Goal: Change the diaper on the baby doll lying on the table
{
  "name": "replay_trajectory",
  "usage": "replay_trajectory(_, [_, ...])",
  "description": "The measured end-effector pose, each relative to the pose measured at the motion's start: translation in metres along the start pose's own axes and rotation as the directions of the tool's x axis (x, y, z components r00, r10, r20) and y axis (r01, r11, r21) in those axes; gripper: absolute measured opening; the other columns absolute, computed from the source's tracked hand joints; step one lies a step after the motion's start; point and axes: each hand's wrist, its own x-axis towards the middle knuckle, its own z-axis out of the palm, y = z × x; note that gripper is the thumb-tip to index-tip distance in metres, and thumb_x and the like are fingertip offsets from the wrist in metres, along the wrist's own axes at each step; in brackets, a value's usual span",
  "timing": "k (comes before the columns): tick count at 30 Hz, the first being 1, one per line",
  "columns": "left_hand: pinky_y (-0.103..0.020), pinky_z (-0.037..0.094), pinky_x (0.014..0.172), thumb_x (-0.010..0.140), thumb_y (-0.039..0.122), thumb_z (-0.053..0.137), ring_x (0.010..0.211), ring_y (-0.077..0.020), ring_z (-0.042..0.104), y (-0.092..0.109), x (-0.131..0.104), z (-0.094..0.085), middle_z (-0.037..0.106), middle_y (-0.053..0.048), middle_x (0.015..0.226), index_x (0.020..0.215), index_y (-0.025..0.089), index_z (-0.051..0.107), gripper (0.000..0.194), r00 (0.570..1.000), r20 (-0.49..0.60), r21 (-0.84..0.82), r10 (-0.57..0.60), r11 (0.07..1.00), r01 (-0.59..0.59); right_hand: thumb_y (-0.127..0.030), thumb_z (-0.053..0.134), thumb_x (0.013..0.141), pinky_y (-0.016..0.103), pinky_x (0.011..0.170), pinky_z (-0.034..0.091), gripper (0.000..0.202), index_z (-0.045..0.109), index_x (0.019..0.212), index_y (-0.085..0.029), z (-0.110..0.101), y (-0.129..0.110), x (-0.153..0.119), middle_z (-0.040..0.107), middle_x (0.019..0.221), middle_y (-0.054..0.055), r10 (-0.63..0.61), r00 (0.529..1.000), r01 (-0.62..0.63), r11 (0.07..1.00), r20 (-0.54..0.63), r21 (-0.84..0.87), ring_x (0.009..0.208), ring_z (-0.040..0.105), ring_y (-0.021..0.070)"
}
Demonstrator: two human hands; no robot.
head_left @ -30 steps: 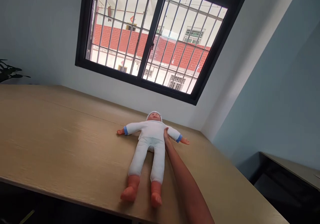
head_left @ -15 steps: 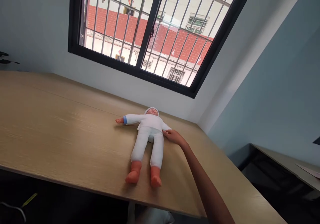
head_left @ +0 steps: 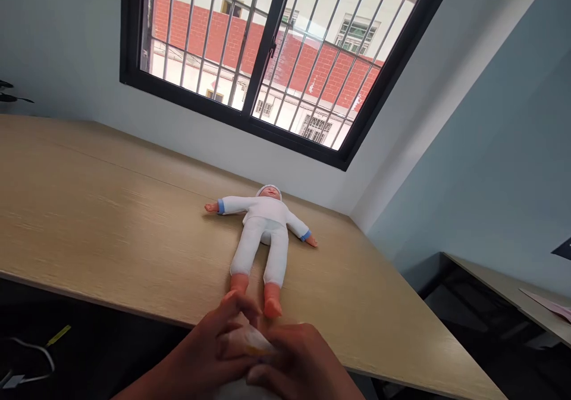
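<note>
A baby doll [head_left: 267, 213] in white clothes with blue cuffs lies on its back on the table, arms spread and its orange-red feet toward me. My left hand [head_left: 223, 340] and my right hand [head_left: 306, 355] are together at the near edge, just below the doll's feet. Both are closed around a small white soft thing [head_left: 250, 339] with a yellowish strip. Fingers cover much of it, and blur hides its kind. The left hand's fingers overlap one foot in view; whether they touch it I cannot tell.
The wooden table [head_left: 111, 227] runs along the wall under a barred window [head_left: 250, 61]. To the right stands another table [head_left: 499, 299] with pinkish paper [head_left: 546, 304] on it. A pale cable [head_left: 49, 361] and a yellow strip [head_left: 59, 335] lie low at the left.
My right hand has left the doll's arm and drawn back to the near edge. My left hand has come into view, with the white thing now between both hands.
</note>
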Motion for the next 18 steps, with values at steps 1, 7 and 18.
replay_trajectory(1, [-0.027, 0.051, 0.077, 0.075, 0.038, 0.077, 0.092, -0.0180, 0.060, -0.005, -0.001, -0.001, 0.058, 0.000, 0.108, 0.111, 0.030, 0.055, 0.043, 1.000, -0.005, -0.017, 0.018, 1.000, -0.018, -0.046, 0.062, 0.087, 0.021, 0.058, 0.035, 0.030, 0.063, 0.074, -0.019, -0.001, 0.004, 0.000, 0.059, 0.073, -0.002, -0.014, 0.999, 0.014, 1.000, -0.036, 0.013, 0.062, 0.052, 0.0115])
replay_trajectory(7, [-0.036, 0.044, 0.090, 0.066, 0.062, 0.076, 0.094, -0.0240, 0.057, -0.024, -0.006, -0.014, 0.062, -0.004, 0.094, 0.098, 0.020, 0.062, 0.054, 0.993, 0.095, -0.182, -0.073, 0.979, 0.090, -0.048, 0.051, 0.093, 0.020, 0.053, 0.031, 0.043, 0.049, 0.064, -0.016, -0.016, 0.025, -0.007, 0.049, 0.060, -0.002, 0.066, 0.908, -0.055, 0.998, -0.413, 0.038, 0.056, 0.043, 0.0096])
replay_trajectory(18, [-0.022, 0.029, 0.062, 0.064, 0.054, 0.079, 0.070, -0.0109, 0.036, -0.013, -0.011, -0.021, 0.043, 0.004, 0.073, 0.080, 0.017, 0.050, 0.049, 0.980, -0.027, 0.039, -0.198, 0.979, 0.199, -0.050, 0.056, 0.090, 0.019, 0.061, 0.041, 0.036, 0.066, 0.085, -0.016, -0.045, 0.043, -0.029, 0.063, 0.075, 0.000, 0.176, 0.731, -0.136, 0.984, -0.659, 0.112, 0.068, 0.056, 0.0142])
